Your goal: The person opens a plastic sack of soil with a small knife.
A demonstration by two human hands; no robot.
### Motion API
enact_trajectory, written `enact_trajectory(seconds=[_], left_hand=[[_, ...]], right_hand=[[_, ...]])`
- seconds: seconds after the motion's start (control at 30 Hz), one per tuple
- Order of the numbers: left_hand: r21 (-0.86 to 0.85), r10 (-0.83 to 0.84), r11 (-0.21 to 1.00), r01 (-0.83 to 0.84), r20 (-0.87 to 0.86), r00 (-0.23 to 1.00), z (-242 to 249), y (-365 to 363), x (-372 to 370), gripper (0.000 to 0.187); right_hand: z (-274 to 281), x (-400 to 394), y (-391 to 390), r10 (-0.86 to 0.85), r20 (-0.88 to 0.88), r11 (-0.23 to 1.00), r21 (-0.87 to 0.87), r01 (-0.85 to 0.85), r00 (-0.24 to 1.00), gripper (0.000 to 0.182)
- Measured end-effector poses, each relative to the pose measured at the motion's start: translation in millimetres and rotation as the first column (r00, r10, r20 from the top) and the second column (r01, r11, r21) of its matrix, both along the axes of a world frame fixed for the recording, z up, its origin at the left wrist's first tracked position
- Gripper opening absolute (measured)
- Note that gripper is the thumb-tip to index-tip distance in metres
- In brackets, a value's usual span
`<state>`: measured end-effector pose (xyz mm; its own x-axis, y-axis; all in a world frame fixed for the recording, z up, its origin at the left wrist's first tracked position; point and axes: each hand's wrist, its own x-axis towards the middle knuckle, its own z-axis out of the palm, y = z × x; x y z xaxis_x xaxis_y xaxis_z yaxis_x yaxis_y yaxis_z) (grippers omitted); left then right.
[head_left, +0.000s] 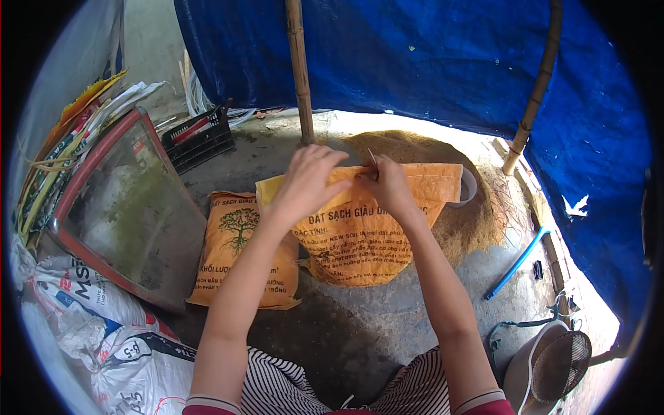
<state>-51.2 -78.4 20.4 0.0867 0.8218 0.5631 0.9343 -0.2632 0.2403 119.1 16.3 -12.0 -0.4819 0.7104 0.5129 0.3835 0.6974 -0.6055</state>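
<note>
An orange printed soil bag (pixel 360 242) stands before me, its wide top edge reaching to both sides. My left hand (pixel 311 181) is over the left part of that edge, fingers apart and thumb pointing right. Close to the middle of the edge, my right hand (pixel 391 185) is closed in a pinch. From its fingertips sticks up a thin, needle-like piece (pixel 372 156), too small to name surely. Whether the right fingers also grip the bag's edge is hidden. A second orange soil bag (pixel 242 249), with a tree print, lies to the left.
Behind the bag spreads a heap of brown grainy material (pixel 477 228) with a white container (pixel 468 188) in it. A red-framed glass panel (pixel 131 214) leans left, above white sacks (pixel 131 360). A blue pipe (pixel 517 264) and a bucket with a sieve (pixel 560 366) lie right. Bamboo poles (pixel 299 69) stand before blue tarp.
</note>
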Motion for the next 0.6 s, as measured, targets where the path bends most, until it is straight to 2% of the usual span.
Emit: enact_trajectory(seconds=[0.07, 0.13, 0.17, 0.23, 0.27, 0.33, 0.37, 0.4, 0.47, 0.5, 0.53, 0.6], left_hand=[[-0.025, -0.065, 0.998, 0.065, 0.009, 0.998, -5.3, 8.0, 6.1, 0.036], [-0.222, 0.007, 0.974, 0.036, 0.188, 0.982, -9.2, 22.4, 0.9, 0.034], [-0.221, -0.006, 0.974, 0.048, 0.187, 0.982, -10.8, 26.5, -3.4, 0.034], [-0.189, -0.028, 0.978, 0.088, 0.297, 0.954, -13.6, 27.5, -13.2, 0.027], [-0.192, -0.031, 0.977, 0.092, 0.298, 0.954, -15.0, 28.4, -14.8, 0.027], [-0.283, -0.005, 0.951, 0.127, 0.396, 0.918, -15.3, 31.6, -14.3, 0.021], [-0.283, -0.01, 0.95, 0.132, 0.397, 0.918, -17.6, 34.5, -13.7, 0.021], [-0.226, -0.067, 0.957, 0.181, 0.436, 0.898, -20.5, 36.9, -11.9, 0.022], [-0.174, -0.127, 0.957, 0.232, 0.469, 0.874, -26.3, 40.2, -9.8, 0.023], [-0.162, -0.151, 0.962, 0.218, 0.346, 0.926, -25.4, 39.7, -8.4, 0.023], [-0.147, -0.17, 0.968, 0.204, 0.216, 0.962, -23.9, 39.1, -7.4, 0.023], [-0.167, -0.123, 0.973, 0.157, 0.198, 0.972, -21.6, 38.3, -3.2, 0.023]], right_hand=[[-1.6, 1.1, -0.9, 0.01, -0.013, 1.0, 0.024, -0.009, 1.0, 0.021], [3.4, 5.2, -6.3, 0.059, -0.257, 0.994, 0.106, -0.033, 0.965, 0.022], [8.7, 12.0, -6.7, 0.047, -0.259, 0.994, 0.107, -0.02, 0.965, 0.022], [31.9, 23.6, -20.3, -0.041, -0.377, 0.975, -0.219, -0.046, 0.925, 0.03], [41.4, 30.4, -27.0, -0.046, -0.376, 0.974, -0.222, -0.042, 0.925, 0.03], [55.0, 44.9, -35.0, -0.121, 0.019, 0.927, -0.356, 0.12, 0.992, 0.042], [41.3, 47.1, -28.2, -0.104, 0.044, 0.977, -0.182, 0.11, 0.994, 0.046], [41.9, 49.3, -33.2, -0.11, 0.045, 0.976, -0.184, 0.117, 0.993, 0.046], [45.2, 49.7, -45.9, -0.003, 0.275, 0.918, -0.38, 0.112, 0.961, 0.046], [56.3, 49.1, -55.6, 0.038, 0.306, 0.836, -0.532, 0.138, 0.951, 0.041], [44.5, 49.8, -51.0, 0.038, 0.304, 0.835, -0.533, 0.137, 0.952, 0.041], [19.9, 46.8, -41.6, 0.142, 0.175, 0.935, -0.346, -0.074, 0.974, 0.033]])
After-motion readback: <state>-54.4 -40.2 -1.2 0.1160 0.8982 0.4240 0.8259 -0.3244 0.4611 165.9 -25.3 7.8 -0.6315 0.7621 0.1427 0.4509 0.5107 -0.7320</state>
